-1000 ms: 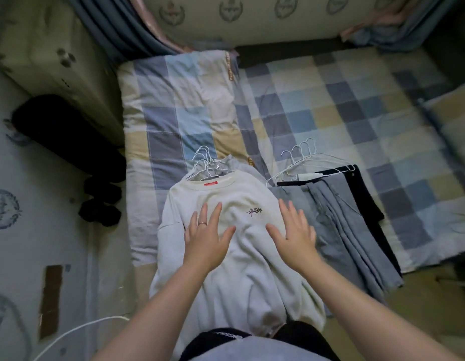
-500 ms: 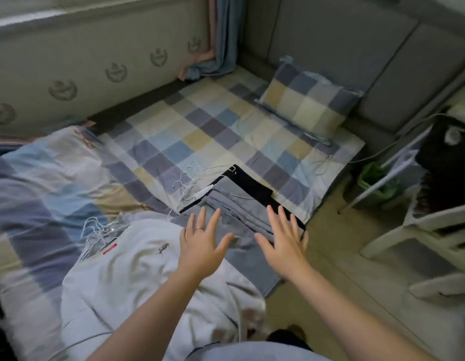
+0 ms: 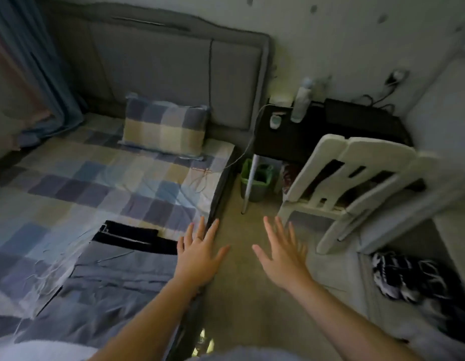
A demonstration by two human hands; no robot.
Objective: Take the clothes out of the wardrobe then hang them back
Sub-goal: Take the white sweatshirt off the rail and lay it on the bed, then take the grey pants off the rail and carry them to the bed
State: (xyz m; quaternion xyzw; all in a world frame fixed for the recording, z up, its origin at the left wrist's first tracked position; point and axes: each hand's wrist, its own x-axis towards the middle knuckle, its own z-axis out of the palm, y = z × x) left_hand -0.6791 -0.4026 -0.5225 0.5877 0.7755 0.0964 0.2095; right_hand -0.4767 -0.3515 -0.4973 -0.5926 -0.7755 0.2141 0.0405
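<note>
Both forearms reach forward, palms down. The left hand (image 3: 200,256) hangs over the bed's edge, its fingers straight and spread, holding nothing; it has 1 ring on a finger. The right hand (image 3: 283,256), equally wide and empty, hovers above the floor (image 3: 242,303).

Left of the left hand, grey clothes (image 3: 109,282) lie flat on the bed (image 3: 96,183), with a black garment (image 3: 132,237) under their far end and a white garment (image 3: 30,350) at the nearest corner.

Further off, a green bin (image 3: 260,183) stands on the floor beside the bed; its contents cannot be made out. A white chair (image 3: 351,183) stands to its right. Beyond, 1 bottle (image 3: 301,102) stands on a black side table (image 3: 304,136), and 1 checked pillow (image 3: 165,131) leans against the headboard.
</note>
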